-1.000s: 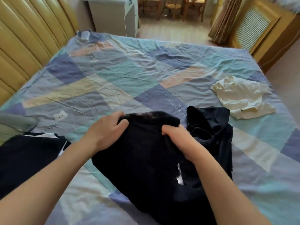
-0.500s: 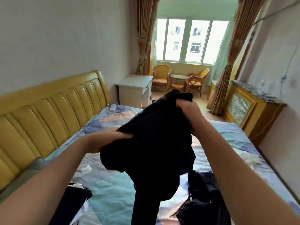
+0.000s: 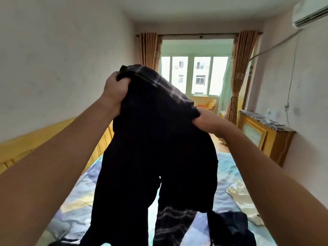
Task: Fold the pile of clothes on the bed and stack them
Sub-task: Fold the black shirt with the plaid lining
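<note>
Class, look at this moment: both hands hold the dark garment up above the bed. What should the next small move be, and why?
Probably draw the hands apart to stretch the top edge flat. The left hand and right hand both grip the dark garment at its top, which sags bunched between them while two legs hang toward the bed. Folding likely needs it straight first.

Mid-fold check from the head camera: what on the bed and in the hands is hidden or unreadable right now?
- Bed: its middle is hidden in the head view behind the lifted dark garment.
- Dark garment: lower ends cut off by the bottom edge.
- Dark clothes on the bed: partly covered, count unclear.
- Cream garment: partly behind the right forearm.
- Left hand, right hand: fingertips buried in cloth.
</note>
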